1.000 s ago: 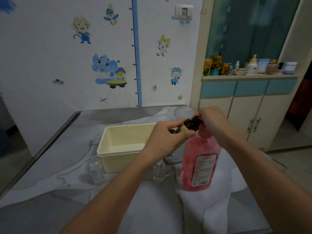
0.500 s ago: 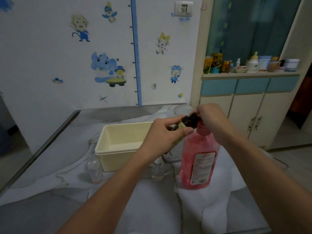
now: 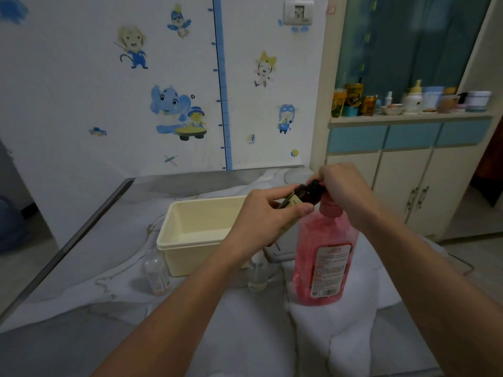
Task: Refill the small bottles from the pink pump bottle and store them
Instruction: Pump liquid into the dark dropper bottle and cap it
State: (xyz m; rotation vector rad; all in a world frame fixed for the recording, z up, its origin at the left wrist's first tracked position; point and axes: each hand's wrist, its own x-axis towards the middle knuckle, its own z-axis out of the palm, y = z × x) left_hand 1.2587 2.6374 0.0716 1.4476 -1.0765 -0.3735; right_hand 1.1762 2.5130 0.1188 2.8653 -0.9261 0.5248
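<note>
While left fingers (image 3: 283, 198) grip brown bottle (image 3: 302, 195).

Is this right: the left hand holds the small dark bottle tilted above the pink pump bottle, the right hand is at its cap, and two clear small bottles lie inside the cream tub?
Not quite. In the head view the two clear small bottles stand on the cloth in front of the cream tub, not inside it. The rest holds: the left hand holds the small dark bottle tilted above the pink pump bottle, and the right hand is at its cap.

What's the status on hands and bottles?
Left hand grips brown bottle; right hand at its cap. Pink pump bottle upright beneath. Cream bin holds nothing visible.
</note>
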